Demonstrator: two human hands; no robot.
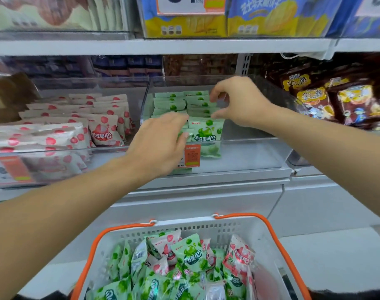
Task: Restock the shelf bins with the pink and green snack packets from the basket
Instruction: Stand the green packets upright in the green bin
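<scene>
Nearest me, the basket sits below the shelf, still holding a loose heap of green packets and pink packets mixed together; much restocking remains, I judge. Mixed stock is the first hazard: a pink packet drawn out with the green ones could land in the wrong bin.

Above it, my left hand reaches over the front wall of the green bin. Its fingers curl against the front green packet, but whether they grasp it or only steady it I cannot tell. That packet stands upright at the head of a row filed toward the back. If I let go carelessly, it could tip forward against the clear wall, or lean sideways into the bare right part of the bin.

Farther in, my right hand hovers at the right edge of the row, thumb and forefinger bent toward each other; I cannot tell whether they pinch a packet edge. A rough push here could skew the row, since nothing props its right side.

To the left, the pink bin holds its pink stock, some slumped, just beside the divider.
</scene>
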